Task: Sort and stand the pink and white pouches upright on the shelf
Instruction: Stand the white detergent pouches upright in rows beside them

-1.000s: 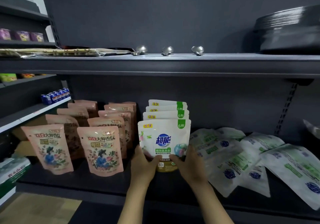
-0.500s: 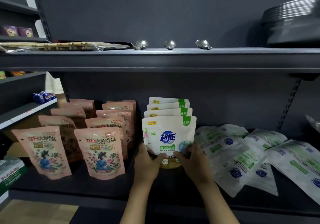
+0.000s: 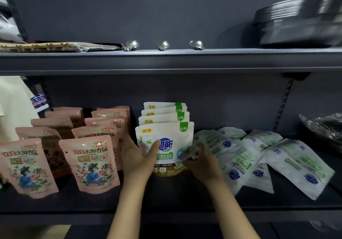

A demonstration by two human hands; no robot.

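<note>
My left hand (image 3: 142, 157) grips the front white plastic laundry pouch (image 3: 166, 140) near the dark metal shelf (image 3: 166, 218) front edge; right hand (image 3: 200, 162) pinches its right side.

On the dark shelf (image 3: 166, 200), pink pouches (image 3: 96, 163) printed with a figure in blue among flowers stand upright in two files at 9 o'clock of the white ones, each file running toward the back wall. White pouches (image 3: 164, 127) with green corner tabs and a blue logo stand upright in a single file of four (the front one has a gold band along its base). At 3 o'clock of that file, more white pouches (image 3: 259, 157) lie flat in a loose, overlapping heap.
</note>
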